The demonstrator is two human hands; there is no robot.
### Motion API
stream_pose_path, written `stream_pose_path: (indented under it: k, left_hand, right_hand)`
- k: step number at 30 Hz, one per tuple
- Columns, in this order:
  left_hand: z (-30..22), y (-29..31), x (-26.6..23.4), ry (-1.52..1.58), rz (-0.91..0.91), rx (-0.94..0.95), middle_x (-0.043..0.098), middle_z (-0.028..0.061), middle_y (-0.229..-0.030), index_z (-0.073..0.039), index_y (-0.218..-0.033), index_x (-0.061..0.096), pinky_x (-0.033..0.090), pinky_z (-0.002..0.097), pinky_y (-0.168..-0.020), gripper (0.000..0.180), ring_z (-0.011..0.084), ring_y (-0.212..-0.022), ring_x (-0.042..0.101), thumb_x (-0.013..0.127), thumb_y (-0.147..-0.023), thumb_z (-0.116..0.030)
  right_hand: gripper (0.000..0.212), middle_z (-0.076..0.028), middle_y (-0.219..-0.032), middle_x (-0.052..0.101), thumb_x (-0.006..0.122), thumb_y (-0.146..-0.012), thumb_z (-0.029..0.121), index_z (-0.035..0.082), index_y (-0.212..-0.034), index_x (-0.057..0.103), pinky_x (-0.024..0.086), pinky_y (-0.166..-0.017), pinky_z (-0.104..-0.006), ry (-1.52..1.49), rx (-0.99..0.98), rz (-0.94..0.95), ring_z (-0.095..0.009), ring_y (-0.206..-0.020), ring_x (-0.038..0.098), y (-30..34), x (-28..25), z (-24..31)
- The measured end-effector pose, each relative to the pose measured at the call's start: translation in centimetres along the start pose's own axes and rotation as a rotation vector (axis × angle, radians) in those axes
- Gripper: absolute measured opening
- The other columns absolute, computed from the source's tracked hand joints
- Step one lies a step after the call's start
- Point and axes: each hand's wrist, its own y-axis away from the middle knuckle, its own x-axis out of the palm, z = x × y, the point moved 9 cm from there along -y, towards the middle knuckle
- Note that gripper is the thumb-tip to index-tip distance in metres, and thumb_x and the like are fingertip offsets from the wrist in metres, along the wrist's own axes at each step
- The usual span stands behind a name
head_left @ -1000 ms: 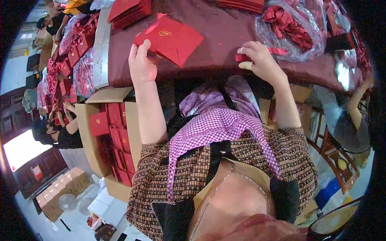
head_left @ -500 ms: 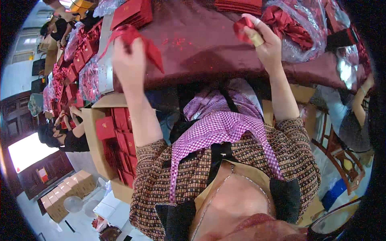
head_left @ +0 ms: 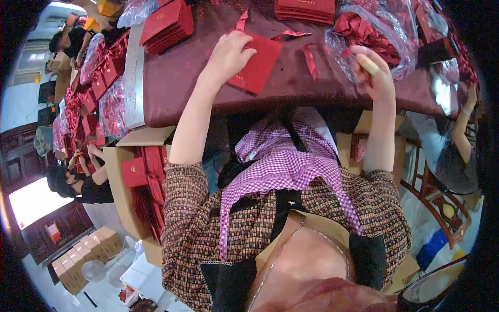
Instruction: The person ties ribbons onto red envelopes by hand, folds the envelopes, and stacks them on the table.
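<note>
On the dark red cloth lies a flat red card (head_left: 260,65) with small gold print, tilted at an angle. My left hand (head_left: 228,56) is on its left side, fingers over its upper edge and thumb out; their grip is partly hidden. A narrow red ribbon (head_left: 291,35) runs from the card's top to the right, with one end sticking up beyond my left fingers. A loop of red ribbon (head_left: 310,61) hangs blurred between the card and my right hand. My right hand (head_left: 375,75), with yellowish tape on a finger, is closed in a pinch on the red ribbon.
Stacks of red cards (head_left: 167,28) stand at the table's far left and far middle (head_left: 304,10). A clear plastic bag (head_left: 371,36) of red ribbon lies beyond my right hand. A cardboard box (head_left: 122,192) of red cards is at my left. Other people work at both sides.
The red card came down from the air onto the table, with my left hand moving right. My right hand moved right and nearer, and the ribbon now stretches out between the hands.
</note>
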Motion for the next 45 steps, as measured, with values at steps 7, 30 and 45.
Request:
stream_pose_path:
  k: [7,30,45]
  left_hand:
    - [-0.4,-1.9,1.6,-0.379,0.123,0.082,0.056,0.0081,-0.112,-0.010,-0.104,0.063,0.039,0.0432,-0.088,0.040,0.0289,-0.108,0.049,0.071,-0.072,-0.034]
    - [9.0,3.9,-3.6,-0.189,-0.016,-0.583,0.065,0.0201,-0.087,0.000,-0.081,0.063,0.049,0.0426,-0.076,0.048,0.0337,-0.088,0.063,0.072,-0.070,-0.045]
    - [10.2,9.9,-1.0,0.861,-0.315,-0.849,0.062,0.0044,-0.073,0.004,-0.091,0.062,0.046,0.0264,-0.061,0.019,0.0096,-0.066,0.056,0.066,-0.081,-0.011]
  right_hand:
    - [0.048,-0.013,-0.108,0.060,0.049,-0.093,0.029,-0.003,-0.128,0.044,0.048,-0.066,-0.0268,-0.531,-0.060,0.152,-0.016,-0.080,0.058,-0.2,0.8,0.7]
    - [0.017,-0.012,-0.089,0.064,0.054,-0.087,0.014,0.005,-0.099,0.061,0.048,-0.072,-0.0328,0.923,-0.233,0.610,-0.027,-0.077,0.062,-0.2,9.5,1.3]
    - [0.049,-0.021,-0.085,0.064,0.055,-0.085,0.048,0.000,-0.090,0.064,0.048,-0.076,-0.0426,1.212,-0.188,0.019,-0.034,-0.083,0.063,-7.1,6.8,4.2]
